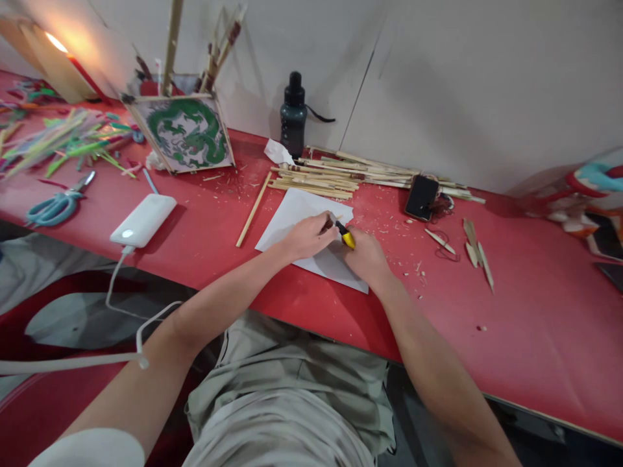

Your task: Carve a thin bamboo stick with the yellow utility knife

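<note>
My right hand (366, 256) is closed around a knife with a yellow and black handle (347, 239), its blade side pointing up and left toward my other hand. My left hand (311, 235) is closed in a pinch on a small wooden stick, mostly hidden by the fingers; a pale tip shows near the blade. Both hands are close together over a sheet of white paper (287, 217) on the red table (311, 305). Thin wooden sticks (316, 183) lie in a pile just beyond the paper. One single stick (254, 209) rests left of it.
Left are a white power bank (143, 220) with a cable, blue-handled scissors (53, 207), a dragon-picture holder (187, 133) and a lit candle (87, 78). A dark bottle (293, 123) stands at the wall. Right lie a phone (421, 197), split wood pieces (477, 250) and scattered shavings.
</note>
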`<state>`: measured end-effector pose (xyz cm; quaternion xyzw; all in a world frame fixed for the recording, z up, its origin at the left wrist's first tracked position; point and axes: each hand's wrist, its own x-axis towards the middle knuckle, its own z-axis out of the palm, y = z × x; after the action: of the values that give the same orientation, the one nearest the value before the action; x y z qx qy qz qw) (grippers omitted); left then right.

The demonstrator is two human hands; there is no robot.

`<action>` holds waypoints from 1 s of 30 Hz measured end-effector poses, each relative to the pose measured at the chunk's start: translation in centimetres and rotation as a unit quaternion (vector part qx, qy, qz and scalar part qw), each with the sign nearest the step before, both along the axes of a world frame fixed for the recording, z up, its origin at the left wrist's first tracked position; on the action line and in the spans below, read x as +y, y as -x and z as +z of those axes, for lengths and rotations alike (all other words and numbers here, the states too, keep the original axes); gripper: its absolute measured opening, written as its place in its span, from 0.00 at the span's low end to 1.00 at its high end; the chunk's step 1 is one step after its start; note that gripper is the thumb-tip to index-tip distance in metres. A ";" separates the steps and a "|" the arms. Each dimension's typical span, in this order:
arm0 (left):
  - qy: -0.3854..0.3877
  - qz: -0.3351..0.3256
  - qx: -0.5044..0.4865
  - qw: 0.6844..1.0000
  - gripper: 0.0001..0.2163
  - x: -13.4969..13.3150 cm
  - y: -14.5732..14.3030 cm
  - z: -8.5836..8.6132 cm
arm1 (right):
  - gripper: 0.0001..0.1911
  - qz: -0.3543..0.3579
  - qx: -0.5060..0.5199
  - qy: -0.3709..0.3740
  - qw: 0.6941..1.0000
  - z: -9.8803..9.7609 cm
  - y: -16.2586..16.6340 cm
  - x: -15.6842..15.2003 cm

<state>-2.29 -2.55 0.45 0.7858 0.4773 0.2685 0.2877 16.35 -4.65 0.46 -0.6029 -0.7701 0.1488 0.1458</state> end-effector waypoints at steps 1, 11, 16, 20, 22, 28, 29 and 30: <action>0.002 -0.002 -0.004 1.000 0.10 0.0 0.0 0.0 | 0.08 -0.001 -0.001 0.000 1.000 0.0 0.0 0.0; -0.005 -0.036 -0.007 0.999 0.16 0.3 -0.2 -0.6 | 0.16 -0.050 -0.077 -0.005 0.996 0.1 0.3 0.0; 0.003 -0.011 0.025 1.000 0.16 0.3 -0.4 -0.3 | 0.19 -0.058 -0.098 -0.016 0.993 0.3 0.3 -0.1; 0.007 0.016 0.026 1.000 0.17 0.3 -0.3 -0.1 | 0.18 -0.070 -0.104 -0.027 0.992 0.3 0.3 -0.1; 0.004 0.024 0.025 0.999 0.18 0.3 -0.3 -0.1 | 0.17 -0.073 -0.101 -0.027 0.992 0.3 0.3 -0.1; 0.005 -0.006 0.019 1.000 0.16 0.1 0.0 -0.2 | 0.15 -0.019 -0.035 -0.017 0.999 0.1 -0.1 0.2; 0.003 -0.011 0.017 1.000 0.15 0.0 0.0 -0.3 | 0.14 -0.012 -0.024 -0.016 0.999 0.1 -0.2 0.2; 0.001 -0.016 0.015 1.000 0.15 0.0 0.0 -0.3 | 0.13 -0.006 -0.015 -0.015 1.000 0.0 -0.3 0.2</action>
<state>-2.27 -2.57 0.16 0.7971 0.4689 0.2514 0.2855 16.69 -4.40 0.45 -0.6078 -0.7705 0.1271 0.1439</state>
